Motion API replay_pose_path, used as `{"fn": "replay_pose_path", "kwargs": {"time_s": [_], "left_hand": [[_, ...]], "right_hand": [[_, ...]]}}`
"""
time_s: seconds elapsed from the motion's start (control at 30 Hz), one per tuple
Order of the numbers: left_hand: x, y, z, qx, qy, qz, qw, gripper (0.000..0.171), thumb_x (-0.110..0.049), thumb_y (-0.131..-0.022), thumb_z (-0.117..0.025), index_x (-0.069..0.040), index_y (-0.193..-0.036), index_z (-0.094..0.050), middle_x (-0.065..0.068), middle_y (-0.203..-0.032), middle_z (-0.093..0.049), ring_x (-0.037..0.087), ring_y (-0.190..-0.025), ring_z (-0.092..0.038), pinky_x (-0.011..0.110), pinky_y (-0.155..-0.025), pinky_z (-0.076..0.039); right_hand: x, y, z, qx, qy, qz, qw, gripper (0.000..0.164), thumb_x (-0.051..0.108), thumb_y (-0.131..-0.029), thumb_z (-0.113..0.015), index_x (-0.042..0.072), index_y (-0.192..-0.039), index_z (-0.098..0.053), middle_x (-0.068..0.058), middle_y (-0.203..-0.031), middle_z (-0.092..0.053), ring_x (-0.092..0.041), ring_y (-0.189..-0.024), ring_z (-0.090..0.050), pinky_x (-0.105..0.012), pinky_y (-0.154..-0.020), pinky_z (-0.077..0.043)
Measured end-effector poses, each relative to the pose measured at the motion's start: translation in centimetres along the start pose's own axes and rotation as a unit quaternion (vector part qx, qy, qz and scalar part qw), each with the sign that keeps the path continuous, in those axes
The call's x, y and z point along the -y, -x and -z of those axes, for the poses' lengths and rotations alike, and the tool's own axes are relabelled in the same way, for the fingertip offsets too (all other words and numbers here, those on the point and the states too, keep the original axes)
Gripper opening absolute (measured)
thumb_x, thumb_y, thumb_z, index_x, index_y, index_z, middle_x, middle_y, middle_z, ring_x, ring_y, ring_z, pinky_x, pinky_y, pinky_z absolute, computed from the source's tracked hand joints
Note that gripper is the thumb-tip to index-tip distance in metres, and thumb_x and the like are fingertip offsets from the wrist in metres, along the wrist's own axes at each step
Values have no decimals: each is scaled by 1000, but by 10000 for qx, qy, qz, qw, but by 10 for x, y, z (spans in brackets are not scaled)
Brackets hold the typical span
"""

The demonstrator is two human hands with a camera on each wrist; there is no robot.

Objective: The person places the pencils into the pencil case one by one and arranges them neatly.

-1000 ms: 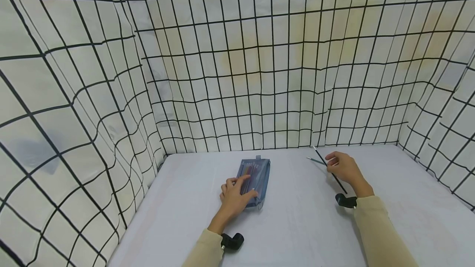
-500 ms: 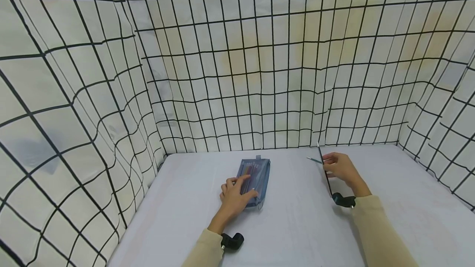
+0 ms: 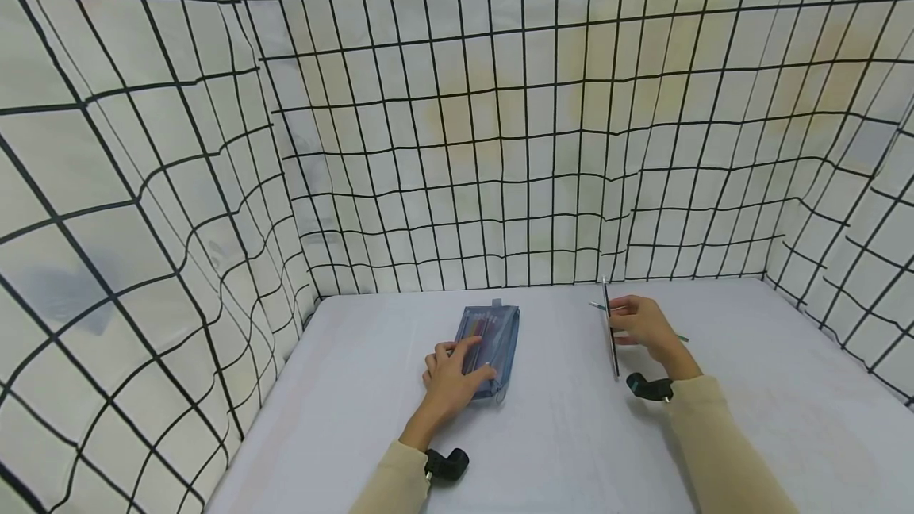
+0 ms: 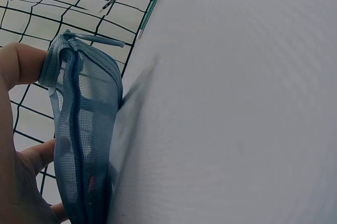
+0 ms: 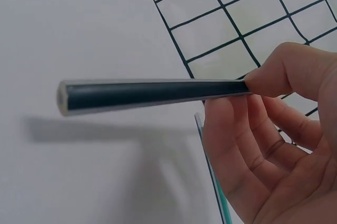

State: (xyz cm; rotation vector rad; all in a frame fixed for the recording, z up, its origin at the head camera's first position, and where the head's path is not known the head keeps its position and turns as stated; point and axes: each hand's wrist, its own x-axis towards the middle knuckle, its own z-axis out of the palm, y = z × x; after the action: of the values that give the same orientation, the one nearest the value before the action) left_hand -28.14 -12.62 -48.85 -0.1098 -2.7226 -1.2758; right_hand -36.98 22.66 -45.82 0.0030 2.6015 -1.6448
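Note:
A blue, see-through mesh pencil case [image 3: 505, 343] lies on the white table, with several coloured sticks showing through it. My left hand [image 3: 453, 375] rests on it, fingers spread over the top and thumb near the close end. In the left wrist view, the thumb and fingers touch one face of the case [image 4: 95, 129]. My right hand [image 3: 643, 325] pinches a dark pencil with pale stripes [image 5: 147, 95] between thumb and fingers. Its flat end points toward the wrist camera. Beneath that hand lies a thin green pencil [image 5: 218, 187], partly hidden by the fingers.
The white table [image 3: 557, 435] ends at a white cloth backdrop with black grid lines [image 3: 428, 181], which also rises along both sides. A black wrist camera is strapped to each arm. A metal ring [image 3: 501, 395] hangs at the case's near end.
My right hand has shifted left and turned the dark pencil from a slant to nearly straight ahead. More of the green pencil shows behind the wrist. My left hand and the case stay put.

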Motion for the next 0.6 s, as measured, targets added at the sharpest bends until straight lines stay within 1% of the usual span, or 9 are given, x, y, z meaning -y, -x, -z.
{"fn": "replay_pose_path", "kwargs": {"time_s": [0.27,0.33,0.6], "left_hand": [[-1,1,1,-1,6,40,10000,69,-45,-81,-72,-25,-145,-56,21,-146,-37,38,-124,-31,64,-101,-23],[-1,1,1,1,10,45,10000,69,-45,-81,-72,-26,-145,-56,21,-146,-37,38,-124,-31,64,-101,-23],[1,0,0,-1,-21,29,10000,69,-46,-81,-72,-26,-145,-56,21,-146,-37,38,-124,-31,63,-100,-24]], "right_hand": [[7,-1,-12,134,-310,-136,9993,44,7,-98,-59,-6,-140,-50,-24,-126,-59,-27,-103,-67,-36,-79,-62],[8,-1,-15,218,-389,-147,9989,46,7,-98,-59,-7,-140,-48,-25,-127,-59,-27,-104,-67,-36,-80,-61],[12,0,-32,444,-614,-203,9969,45,9,-99,-59,-6,-140,-49,-24,-128,-59,-27,-105,-65,-37,-83,-61]]}}
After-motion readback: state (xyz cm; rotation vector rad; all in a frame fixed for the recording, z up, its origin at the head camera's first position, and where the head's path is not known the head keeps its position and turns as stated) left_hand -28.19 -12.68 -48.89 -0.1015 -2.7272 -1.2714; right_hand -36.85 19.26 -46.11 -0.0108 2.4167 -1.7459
